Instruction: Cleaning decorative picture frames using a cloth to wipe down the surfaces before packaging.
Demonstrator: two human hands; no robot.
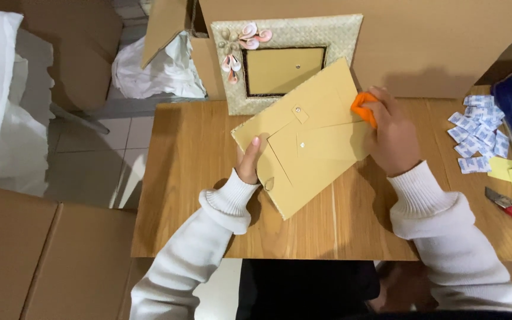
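head: backing board [309,139] overhanging table [191,178] edge

Tan backing board [309,136] tilted on table, orange cloth [362,106] atop
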